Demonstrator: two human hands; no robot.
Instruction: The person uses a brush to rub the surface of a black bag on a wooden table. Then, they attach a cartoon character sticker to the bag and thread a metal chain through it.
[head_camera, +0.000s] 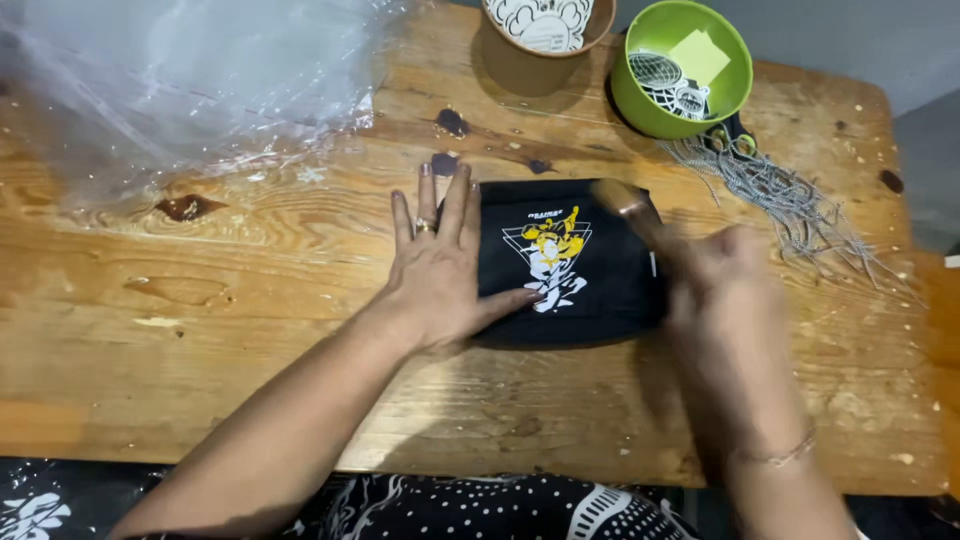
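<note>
Folded black garment, one, printed yellow and white, lies centre frame on wooden table. Left hand flat on its left edge, fingers spread, gripping nothing. Right hand blurred over its right edge; grip cannot be told. Two bowls upper right: green bowl, brown bowl cut off. One clear plastic sheet upper left. One bundle of grey strings.

One head-worn camera looks steeply down from the person's seat, close over a wooden table. It faces the far edge, where a green bowl stands. Both forearms enter from the bottom edge; the lap shows at the bottom.
</note>
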